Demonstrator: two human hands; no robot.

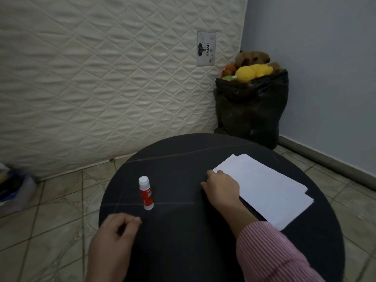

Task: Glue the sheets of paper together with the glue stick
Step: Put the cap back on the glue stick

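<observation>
Nothing was glued yet: the capped red-and-white plastic glue stick [145,193] stood untouched at 9 o'clock on the round black counter [183,159]. The left hand [115,235] lay at 8 o'clock, its fingers loosely curled and empty. The right hand [222,190] touched the stacked white paper sheets [268,186] at 3 o'clock (whether its fingers gripped them, I could not tell).

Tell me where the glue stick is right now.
In the head view, the red-and-white plastic glue stick stands upright, capped, on the left part of the round black table, just beyond the left hand and left of the right hand.

glue stick [145,193] red/wht | paper [264,186] wht | table [183,163] blk | sleeve [270,255] pink stripes | mattress [101,78] cream quilted
</observation>
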